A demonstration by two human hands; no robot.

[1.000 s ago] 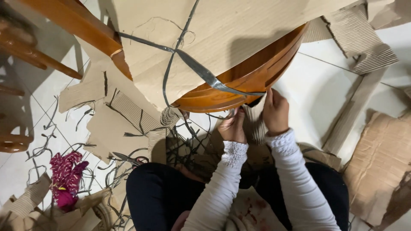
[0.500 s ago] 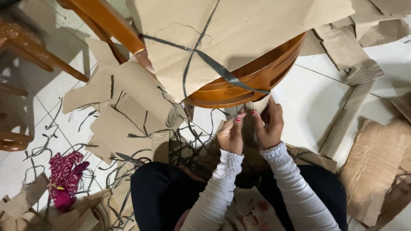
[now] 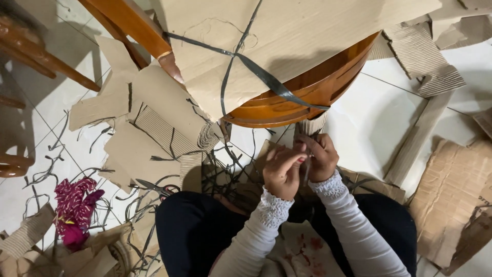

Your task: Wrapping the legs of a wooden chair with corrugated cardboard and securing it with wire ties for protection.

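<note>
Strap (image 3: 306, 172) pinched btwn both hands' fingers, left hand (image 3: 281, 172) & right hand (image 3: 322, 159) (under wooden chair (image 3: 307, 92)).

Your sleeves (image 3: 353, 236) are white, with a lace pattern at the cuffs, and your trousers (image 3: 195, 231) are very dark, almost black. The strap (image 3: 266, 77) that crosses the cardboard wrap (image 3: 307, 36) is dark grey, and the wrap itself is plain light brown. Under it you see the wooden seat rim (image 3: 312, 92) in glossy orange-brown. The floor (image 3: 374, 118) has white tiles with thin grey lines. The cloth (image 3: 74, 210) beside you is magenta with a dark red pattern, and the torn corrugated pieces (image 3: 425, 56) show fine ribbed stripes.
</note>
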